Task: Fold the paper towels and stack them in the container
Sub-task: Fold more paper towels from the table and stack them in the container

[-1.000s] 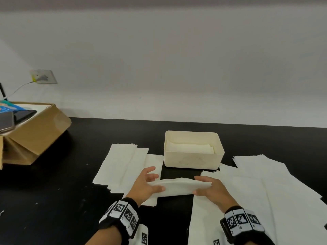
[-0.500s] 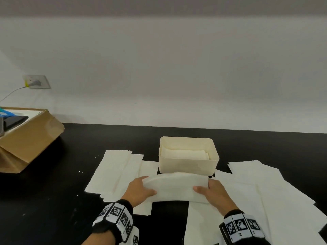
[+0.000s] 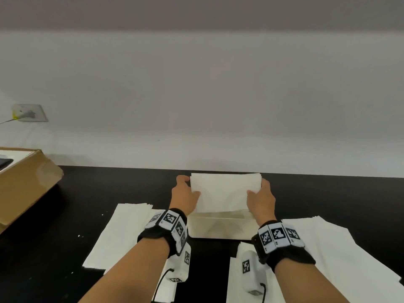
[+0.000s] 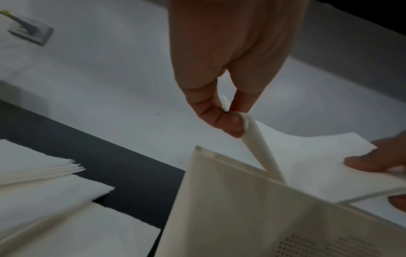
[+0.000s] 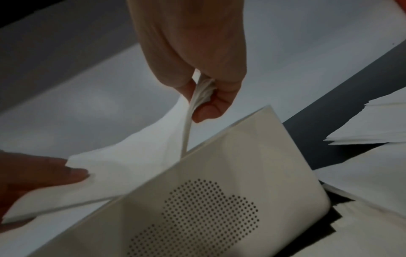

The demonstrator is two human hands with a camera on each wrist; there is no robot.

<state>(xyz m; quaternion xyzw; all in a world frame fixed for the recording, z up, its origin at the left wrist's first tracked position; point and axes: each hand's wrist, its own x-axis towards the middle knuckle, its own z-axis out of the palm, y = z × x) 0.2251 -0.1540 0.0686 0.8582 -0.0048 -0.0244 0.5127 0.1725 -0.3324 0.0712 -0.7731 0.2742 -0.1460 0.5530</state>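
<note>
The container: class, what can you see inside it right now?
Little: the folded towel, held by both hands above the container, covers the opening. Only a strip of inner wall shows; any stacked towels are hidden.

Towel (image 3: 225, 192) above container (image 3: 218, 228) (sheets (image 3: 122, 232) flanking).

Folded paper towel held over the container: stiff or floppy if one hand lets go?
Probably floppy: the folded paper towel sags between the left hand and right hand, and bunches in the right hand's pinch in the right wrist view. Likely very light, since fingertip pinches carry it. One-handed, it would probably droop and snag the container rim.
</note>
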